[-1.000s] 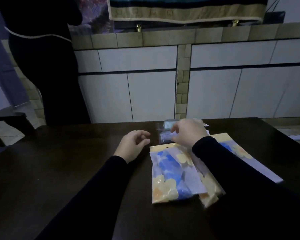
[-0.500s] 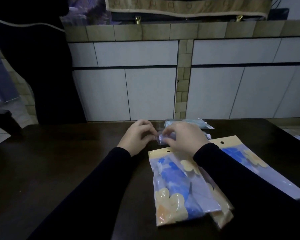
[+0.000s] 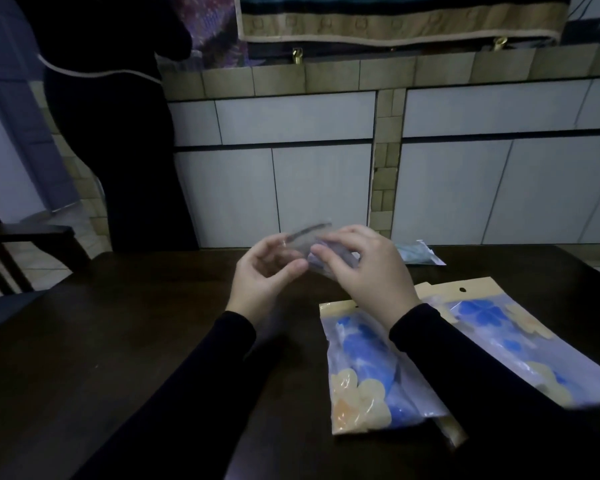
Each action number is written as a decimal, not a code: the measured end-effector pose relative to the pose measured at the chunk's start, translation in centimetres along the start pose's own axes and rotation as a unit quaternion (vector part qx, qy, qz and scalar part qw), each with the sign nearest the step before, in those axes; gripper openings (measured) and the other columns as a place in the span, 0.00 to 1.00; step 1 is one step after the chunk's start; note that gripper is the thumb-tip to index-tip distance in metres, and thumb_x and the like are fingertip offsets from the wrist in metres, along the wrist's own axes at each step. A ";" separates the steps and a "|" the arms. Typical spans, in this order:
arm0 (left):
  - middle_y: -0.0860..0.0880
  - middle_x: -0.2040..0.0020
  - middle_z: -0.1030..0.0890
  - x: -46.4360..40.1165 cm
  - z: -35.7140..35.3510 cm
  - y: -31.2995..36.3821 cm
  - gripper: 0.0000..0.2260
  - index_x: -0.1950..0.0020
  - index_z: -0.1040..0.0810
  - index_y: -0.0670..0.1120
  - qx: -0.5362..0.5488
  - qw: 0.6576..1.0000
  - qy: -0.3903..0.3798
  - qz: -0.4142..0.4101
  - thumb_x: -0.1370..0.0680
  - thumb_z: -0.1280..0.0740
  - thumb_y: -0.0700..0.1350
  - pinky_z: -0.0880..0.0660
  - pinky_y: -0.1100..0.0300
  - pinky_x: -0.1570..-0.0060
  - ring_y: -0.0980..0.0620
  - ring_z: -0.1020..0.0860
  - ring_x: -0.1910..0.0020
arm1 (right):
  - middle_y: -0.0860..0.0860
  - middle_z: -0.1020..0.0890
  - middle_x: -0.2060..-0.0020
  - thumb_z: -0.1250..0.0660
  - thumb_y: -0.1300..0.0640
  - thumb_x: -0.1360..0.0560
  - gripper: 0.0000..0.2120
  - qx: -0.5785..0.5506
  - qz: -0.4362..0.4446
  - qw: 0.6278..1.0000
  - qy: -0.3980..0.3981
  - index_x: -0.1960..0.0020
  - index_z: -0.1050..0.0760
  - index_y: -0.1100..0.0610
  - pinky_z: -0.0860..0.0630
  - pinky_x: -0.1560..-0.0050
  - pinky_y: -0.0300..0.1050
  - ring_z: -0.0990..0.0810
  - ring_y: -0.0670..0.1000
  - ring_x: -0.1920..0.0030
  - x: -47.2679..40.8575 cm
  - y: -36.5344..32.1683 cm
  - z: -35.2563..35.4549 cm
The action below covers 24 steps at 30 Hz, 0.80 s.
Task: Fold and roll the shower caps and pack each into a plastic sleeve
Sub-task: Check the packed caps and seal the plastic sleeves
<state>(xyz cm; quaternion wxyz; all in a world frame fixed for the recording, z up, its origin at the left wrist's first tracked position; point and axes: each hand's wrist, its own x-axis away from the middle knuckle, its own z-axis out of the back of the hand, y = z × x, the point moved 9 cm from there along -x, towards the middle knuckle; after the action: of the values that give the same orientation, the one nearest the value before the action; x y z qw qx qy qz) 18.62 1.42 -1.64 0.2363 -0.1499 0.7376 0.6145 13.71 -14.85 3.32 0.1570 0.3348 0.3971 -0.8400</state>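
Both hands up over the table [image 3: 118, 341]: left hand [image 3: 262, 271] and right hand [image 3: 364, 268] pinch a clear plastic sleeve [image 3: 309, 237] between them, packed shower caps [image 3: 368, 368] below the grip.

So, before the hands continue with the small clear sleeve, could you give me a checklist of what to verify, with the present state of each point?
1. Both hands hold the clear sleeve above the table: ok; left hand and right hand each have a grip on it.
2. Sleeve mouth open: cannot tell; it is blurred.
3. Rolled cap already inside this sleeve: cannot tell; something bluish shows under the right fingers.
4. Packed flower bags lie away from the hands: ok.
5. Small packet at the far edge is not in the way: ok.
6. Light good enough to see the sleeve edge: not ok; the scene is dim.
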 end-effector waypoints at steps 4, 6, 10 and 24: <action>0.53 0.61 0.16 0.2 0.3 2.5 0.06 0.57 0.17 0.49 0.001 1.000 0.010 -0.030 0.32 0.25 0.41 0.24 0.66 0.58 0.58 0.19 0.60 | 0.43 0.19 0.52 0.30 0.52 0.26 0.09 -0.097 0.005 0.995 -0.023 0.46 0.19 0.50 0.27 0.55 0.32 0.22 0.41 0.55 -0.1 -1.5 -0.3; 0.55 0.61 0.16 0.3 0.4 3.8 0.06 0.57 0.18 0.48 -0.043 0.996 0.009 -0.071 0.30 0.25 0.40 0.24 0.67 0.58 0.60 0.20 0.61 | 0.42 0.19 0.52 0.29 0.51 0.26 0.09 -0.119 -0.017 0.992 -0.024 0.47 0.19 0.49 0.26 0.54 0.34 0.23 0.40 0.55 0.0 -1.3 -0.4; 0.54 0.58 0.16 1.1 -0.2 4.0 0.05 0.52 0.17 0.52 -0.122 0.988 -0.034 -0.092 0.27 0.28 0.45 0.24 0.66 0.57 0.57 0.19 0.58 | 0.44 0.18 0.57 0.28 0.51 0.27 0.05 -0.150 -0.044 0.987 -0.031 0.52 0.16 0.50 0.25 0.54 0.41 0.21 0.43 0.54 0.2 -0.2 -1.0; 0.54 0.67 0.17 1.4 -0.1 4.0 0.05 0.60 0.19 0.48 -0.107 0.991 0.050 -0.058 0.25 0.31 0.43 0.26 0.69 0.64 0.61 0.20 0.65 | 0.58 0.15 0.64 0.31 0.48 0.25 0.14 -0.185 -0.136 0.969 -0.091 0.59 0.15 0.58 0.21 0.53 0.56 0.16 0.58 0.59 0.6 0.7 -2.4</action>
<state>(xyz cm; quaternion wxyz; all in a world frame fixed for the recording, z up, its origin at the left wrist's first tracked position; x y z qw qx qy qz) 15.34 2.25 0.98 0.2169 -0.2476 0.6689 0.6665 14.67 -13.41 1.41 0.1365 0.1646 0.5715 -0.7922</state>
